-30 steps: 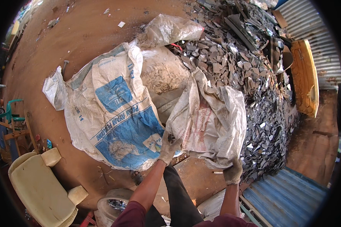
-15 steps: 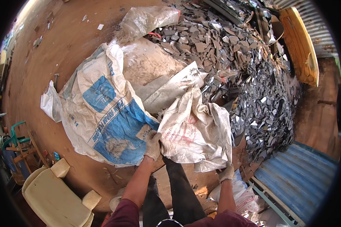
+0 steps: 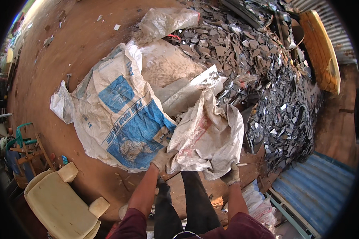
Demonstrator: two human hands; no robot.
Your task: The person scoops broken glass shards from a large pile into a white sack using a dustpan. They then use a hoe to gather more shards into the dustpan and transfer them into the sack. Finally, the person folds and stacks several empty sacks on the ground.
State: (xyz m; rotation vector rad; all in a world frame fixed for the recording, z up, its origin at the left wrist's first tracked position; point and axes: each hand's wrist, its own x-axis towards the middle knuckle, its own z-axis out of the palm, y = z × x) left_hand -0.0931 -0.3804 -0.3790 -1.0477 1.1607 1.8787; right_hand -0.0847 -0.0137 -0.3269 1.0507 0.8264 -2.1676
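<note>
A crumpled white woven sack with faded red print hangs in front of my legs. My left hand, in a pale knitted glove, is closed on its left edge. At the lower right corner my gloved right hand grips the sack's rim. A thin pale rod shows beside the right fingers; I cannot tell whether it is held. Left of the sack lies a larger blue-and-white woven sack, touching or close to my left hand. Behind both rests a full, dusty pale sack.
A heap of dark, broken shards spreads across the back and right. Blue corrugated sheet lies at the lower right, an orange-yellow panel stands at the far right. A cream plastic chair is at the lower left on the brown floor.
The white sack's lower right edge has been drawn in and slightly up by my right hand. The rod beside that hand has come into view. The whole view has shifted a little.
</note>
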